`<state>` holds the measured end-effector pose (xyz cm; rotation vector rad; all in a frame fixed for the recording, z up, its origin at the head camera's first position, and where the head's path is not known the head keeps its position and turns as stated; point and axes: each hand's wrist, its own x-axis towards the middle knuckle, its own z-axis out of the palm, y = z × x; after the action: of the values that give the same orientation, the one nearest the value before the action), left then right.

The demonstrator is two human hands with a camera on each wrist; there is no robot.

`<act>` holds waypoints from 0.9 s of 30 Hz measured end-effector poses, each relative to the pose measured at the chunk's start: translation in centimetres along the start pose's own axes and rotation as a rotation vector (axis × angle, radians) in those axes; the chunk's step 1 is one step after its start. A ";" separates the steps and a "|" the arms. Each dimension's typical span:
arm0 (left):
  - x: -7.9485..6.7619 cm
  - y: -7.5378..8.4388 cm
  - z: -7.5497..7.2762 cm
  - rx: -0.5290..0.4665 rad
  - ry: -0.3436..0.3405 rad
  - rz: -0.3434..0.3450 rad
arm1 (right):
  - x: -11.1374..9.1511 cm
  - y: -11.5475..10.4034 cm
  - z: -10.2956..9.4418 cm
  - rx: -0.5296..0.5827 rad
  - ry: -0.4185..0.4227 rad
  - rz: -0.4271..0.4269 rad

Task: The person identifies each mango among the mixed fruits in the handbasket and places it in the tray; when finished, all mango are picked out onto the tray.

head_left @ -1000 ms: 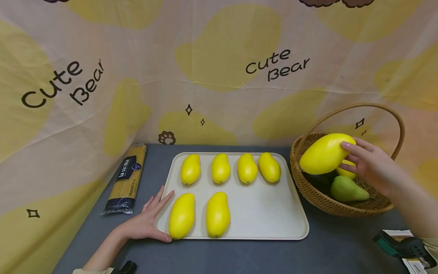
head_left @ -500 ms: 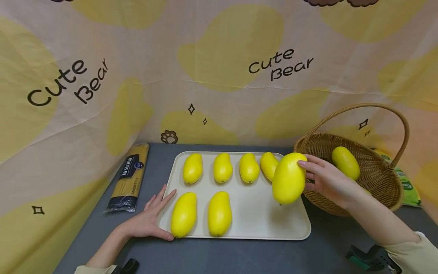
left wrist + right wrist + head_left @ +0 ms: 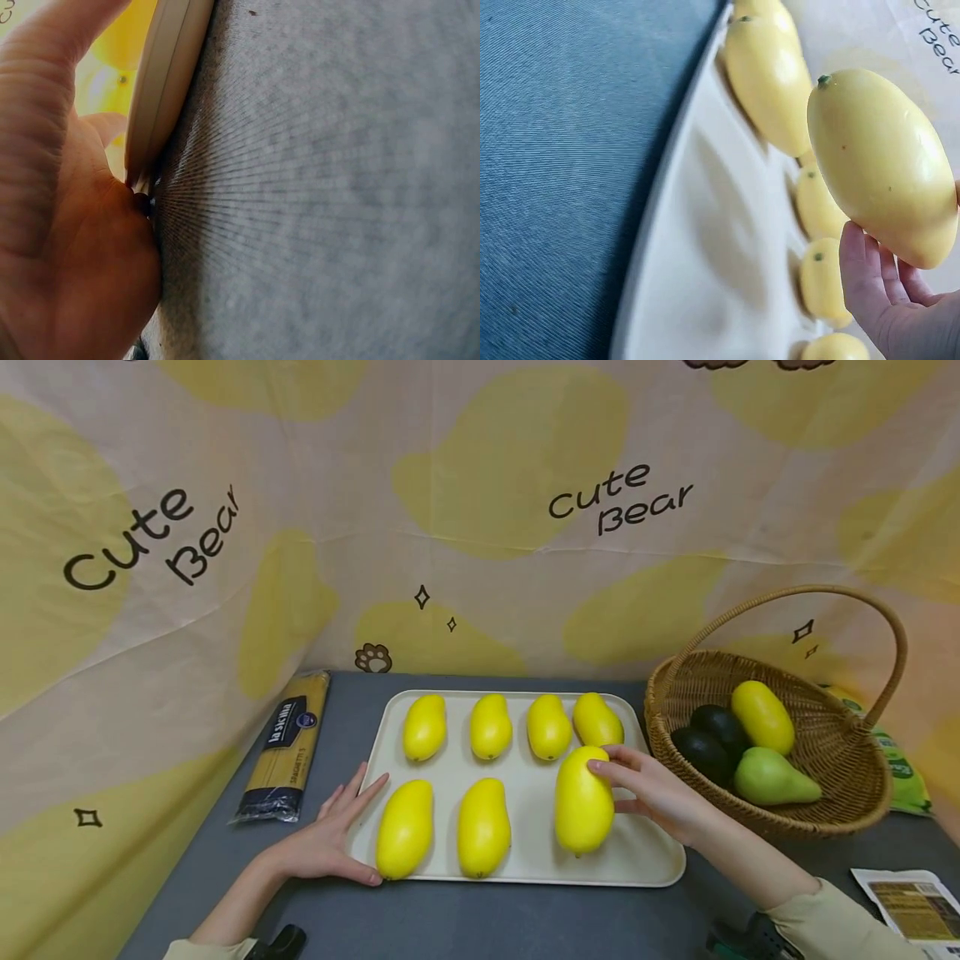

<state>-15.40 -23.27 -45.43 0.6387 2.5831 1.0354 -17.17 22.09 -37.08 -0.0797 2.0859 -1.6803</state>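
A yellow mango (image 3: 583,802) is held by its upper end in my right hand (image 3: 660,793), over the front right part of the white tray (image 3: 525,868). The right wrist view shows this mango (image 3: 881,165) above the tray surface, a shadow below it. My left hand (image 3: 322,839) lies spread at the tray's left front corner, thumb along the front rim and fingers over the left rim. Two mangoes, a left one (image 3: 405,829) and a right one (image 3: 483,827), lie in the front row. Several more mangoes (image 3: 491,727) form the back row.
A wicker basket (image 3: 795,818) with a tall handle stands right of the tray, holding a yellow mango (image 3: 762,717), a green pear (image 3: 776,777) and dark avocados (image 3: 701,753). A spaghetti packet (image 3: 281,747) lies left. A green bag (image 3: 903,777) and a flat packet (image 3: 911,902) lie far right.
My right hand has carried the mango leftward and down from over the basket to over the tray's front row, turning it upright. The left hand has stayed at the tray corner.
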 end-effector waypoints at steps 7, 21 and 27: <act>0.0 -0.1 0.0 0.005 -0.002 -0.011 | 1.4 1.6 1.7 -0.053 0.044 0.041; -0.1 0.1 0.1 0.000 -0.002 -0.043 | 2.7 3.8 3.2 -0.058 0.092 0.095; 0.0 -0.1 0.1 0.008 0.004 -0.035 | 2.9 3.8 3.2 -0.041 0.091 0.106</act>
<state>-15.43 -23.25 -45.55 0.5918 2.5939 1.0171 -17.66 19.23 -42.08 0.0941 2.1513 -1.6066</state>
